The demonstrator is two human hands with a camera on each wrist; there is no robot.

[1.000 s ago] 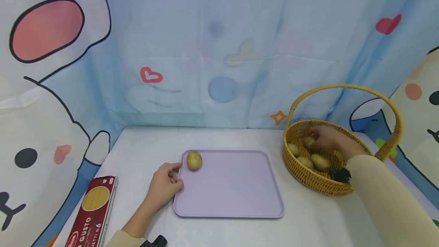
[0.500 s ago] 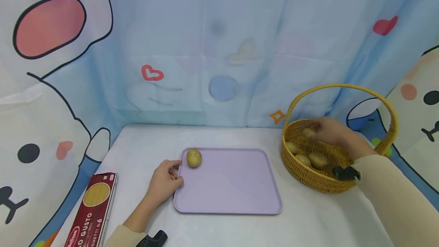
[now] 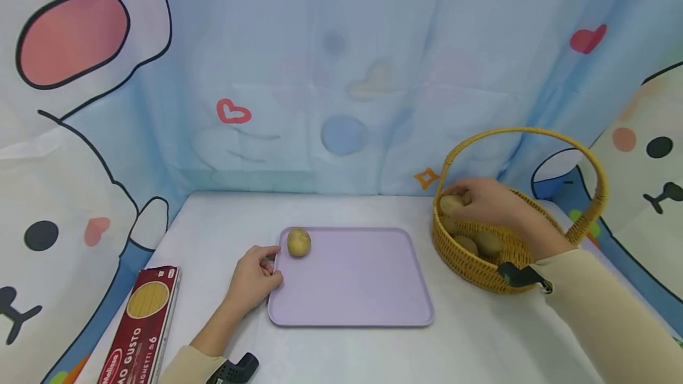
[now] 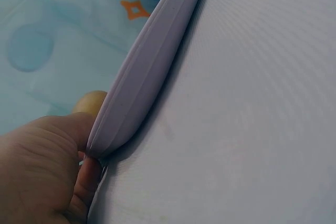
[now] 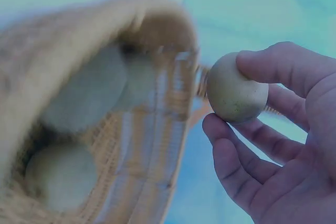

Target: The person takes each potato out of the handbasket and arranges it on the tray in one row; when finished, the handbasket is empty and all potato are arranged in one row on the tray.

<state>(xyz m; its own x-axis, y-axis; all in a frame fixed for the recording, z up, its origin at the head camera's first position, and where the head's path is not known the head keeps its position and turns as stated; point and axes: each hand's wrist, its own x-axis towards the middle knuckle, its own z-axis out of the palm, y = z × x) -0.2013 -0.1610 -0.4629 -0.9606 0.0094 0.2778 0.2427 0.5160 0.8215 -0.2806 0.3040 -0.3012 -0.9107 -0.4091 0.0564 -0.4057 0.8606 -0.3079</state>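
Observation:
My left hand (image 3: 251, 278) pinches the left rim of a lilac tray (image 3: 352, 283) between thumb and fingers. One round potato (image 3: 299, 242) rests in the tray's far left corner, and part of that potato (image 4: 92, 102) peeks over the rim in the left wrist view. At the left side of a wicker basket (image 3: 466, 268), my right hand (image 3: 485, 201) holds a second potato (image 5: 236, 88) with thumb and fingertips; in the right wrist view it is up beside the basket's rim. Several more potatoes (image 3: 488, 245) lie inside the basket, partly under the hand.
A tall arched handle (image 3: 525, 130) spans the basket, and my right forearm passes below it. A red spaghetti box (image 3: 140, 325) lies at the left of the white table (image 3: 341, 354). A printed blue curtain (image 3: 299, 64) hangs behind the table.
My right hand has moved left inside the basket, bringing the potato to its left rim. The left hand keeps its hold on the tray. The whole head view has shifted slightly.

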